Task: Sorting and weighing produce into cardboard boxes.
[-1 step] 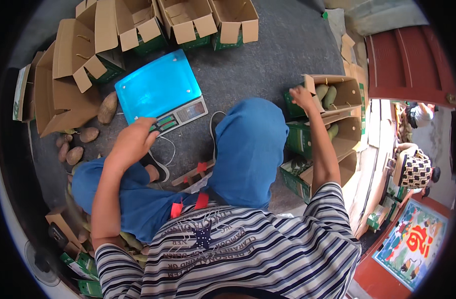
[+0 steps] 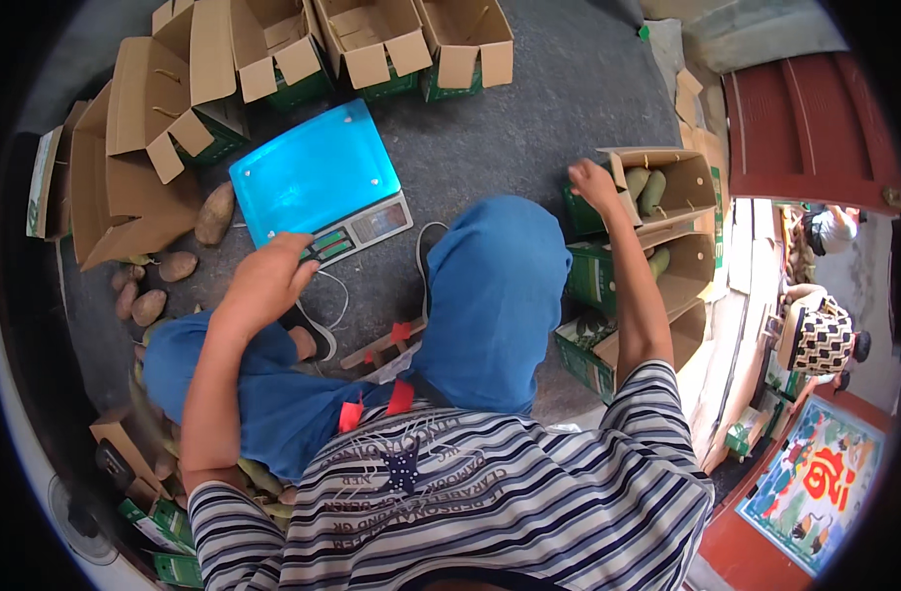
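My left hand [image 2: 267, 283] rests at the near edge of a blue-topped electronic scale [image 2: 318, 169], its fingertips by the green-marked keypad and its thumb held apart. The scale's blue platform bears nothing. Off to the right, my right hand [image 2: 593, 184] is closed beside the left wall of an open carton [image 2: 682, 202]. Whether something is in its fingers is hidden. Inside that carton lie long green-brown tubers [image 2: 651, 192], possibly sweet potatoes. A second carton [image 2: 687, 264] stands just nearer, with a tuber partly visible inside.
Open cartons [image 2: 372, 39] curve along the far left side. Loose brown tubers [image 2: 214, 214] lie on the dark floor left of the scale. A white cable [image 2: 342, 307] loops between the scale and my knees. A red door [image 2: 815, 128] and other people [image 2: 827, 231] are at the right.
My right hand has turned slightly, its fingers curling a little more beside the carton. My left hand has stayed at the scale.
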The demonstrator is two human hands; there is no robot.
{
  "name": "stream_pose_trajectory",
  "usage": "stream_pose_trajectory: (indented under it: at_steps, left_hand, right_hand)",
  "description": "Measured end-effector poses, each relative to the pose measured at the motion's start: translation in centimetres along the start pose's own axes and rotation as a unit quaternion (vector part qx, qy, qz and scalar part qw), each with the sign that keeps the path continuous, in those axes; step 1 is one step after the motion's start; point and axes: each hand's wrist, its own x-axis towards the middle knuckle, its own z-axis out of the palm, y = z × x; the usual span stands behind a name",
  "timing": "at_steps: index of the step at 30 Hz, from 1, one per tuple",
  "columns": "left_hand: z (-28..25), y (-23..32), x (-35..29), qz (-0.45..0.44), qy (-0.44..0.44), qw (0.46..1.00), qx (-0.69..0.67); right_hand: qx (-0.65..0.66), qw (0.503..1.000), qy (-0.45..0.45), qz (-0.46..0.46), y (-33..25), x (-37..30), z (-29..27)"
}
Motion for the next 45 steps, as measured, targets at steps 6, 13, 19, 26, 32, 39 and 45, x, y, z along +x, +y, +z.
stream_pose_trajectory:
  at_steps: [6, 13, 19, 26, 32, 39, 45]
  left_hand:
    - [-0.3, 0.3, -0.7, 0.006, 0.013, 1.0, 0.009]
    - [-0.3, 0.5, 0.0, -0.017, -0.013, 1.0, -0.015]
    - [-0.4, 0.4, 0.0, -0.024, -0.022, 0.999, -0.002]
    - [-0.8, 0.2, -1.3, -0.012, 0.008, 1.0, -0.024]
    - [-0.4, 0.6, -0.9, 0.024, 0.029, 0.999, 0.005]
    - [0.3, -0.1, -0.5, 0.008, 0.023, 0.999, 0.037]
    - [0.9, -0.5, -1.1, -0.001, 0.039, 0.996, 0.076]
  right_hand:
    - [-0.109, 0.962, -0.033, -0.247, -17.7, 4.5, 1.2]
    - [-0.113, 0.943, 0.095, -0.297, -18.4, 14.8, 6.6]
    - [-0.229, 0.942, 0.114, -0.219, -15.9, 11.5, 6.4]
    - [-0.222, 0.936, 0.033, -0.271, -12.2, -3.0, 0.4]
    - [-0.267, 0.933, -0.228, -0.074, -9.6, -9.1, -3.7]
    - [-0.14, 0.967, 0.102, -0.187, -13.1, -5.3, 6.7]
    - [-0.055, 0.991, 0.11, -0.049, -9.5, -4.0, 4.3]
